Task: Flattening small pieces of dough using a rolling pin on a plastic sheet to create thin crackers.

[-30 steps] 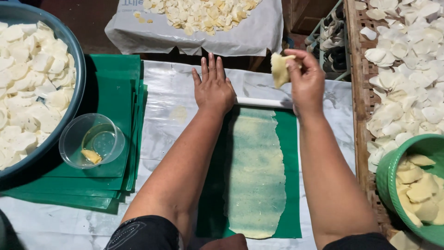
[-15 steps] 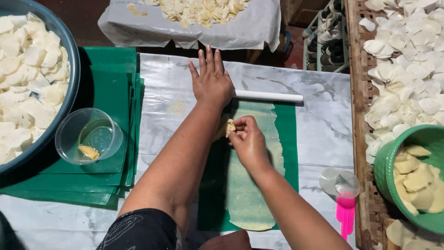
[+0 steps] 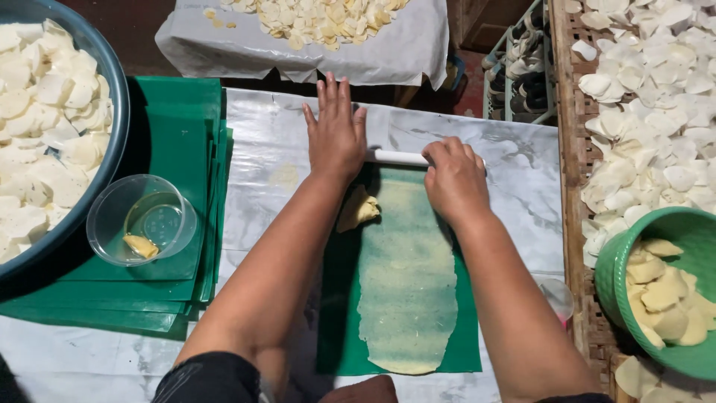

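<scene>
My left hand [image 3: 335,130] lies flat, fingers together, over the left end of a white rolling pin [image 3: 400,157]. My right hand [image 3: 454,177] curls over the pin's right part. The pin rests at the far end of a long, thin sheet of pale dough [image 3: 407,280] spread on a green plastic mat [image 3: 340,313]. A small yellow lump of dough [image 3: 359,210] sits on the mat beside my left forearm.
A stack of green mats [image 3: 175,142] holds a clear plastic bowl [image 3: 139,219] with a little oil. A big dark basin [image 3: 118,97] of white dough rounds is at left, a green bowl [image 3: 619,257] of discs at right, and a woven tray [image 3: 574,149] of drying rounds.
My right hand put the yellow dough lump down on the mat and moved up onto the rolling pin. My left hand stayed at the pin's left end.
</scene>
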